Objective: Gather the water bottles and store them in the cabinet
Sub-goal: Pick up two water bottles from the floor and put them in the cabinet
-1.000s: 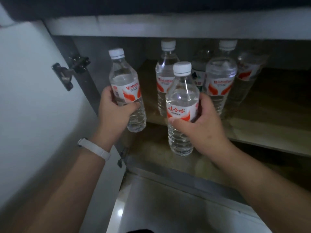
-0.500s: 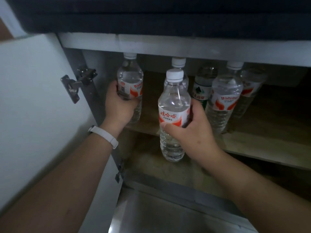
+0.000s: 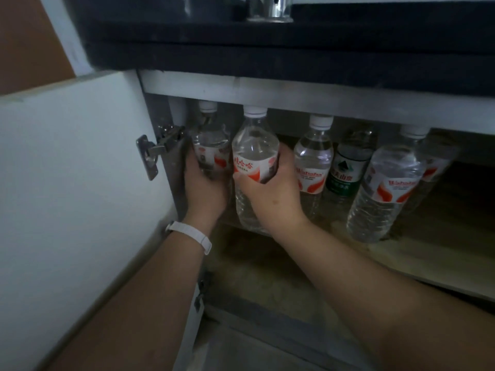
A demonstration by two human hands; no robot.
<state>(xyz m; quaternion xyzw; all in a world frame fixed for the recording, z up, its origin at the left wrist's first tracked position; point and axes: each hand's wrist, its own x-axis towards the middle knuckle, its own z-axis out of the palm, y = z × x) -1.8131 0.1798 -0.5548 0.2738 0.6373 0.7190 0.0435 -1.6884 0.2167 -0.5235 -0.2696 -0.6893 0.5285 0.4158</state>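
Gripping one upright water bottle each, caps up, the left hand [image 3: 206,188] holds the far-left bottle [image 3: 211,145], the right hand [image 3: 270,191] its neighbour [image 3: 254,153], beside three standing bottles [image 3: 312,156].

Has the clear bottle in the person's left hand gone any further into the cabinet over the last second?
Yes. The clear plastic water bottle in the left hand has gone deeper and left, past the metal door hinge, toward the cabinet's left wall.

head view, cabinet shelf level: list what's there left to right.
open cabinet door → door hinge → bottle in the left hand → bottle in the right hand → red-label bottle → green-label bottle → front red-label bottle on the right
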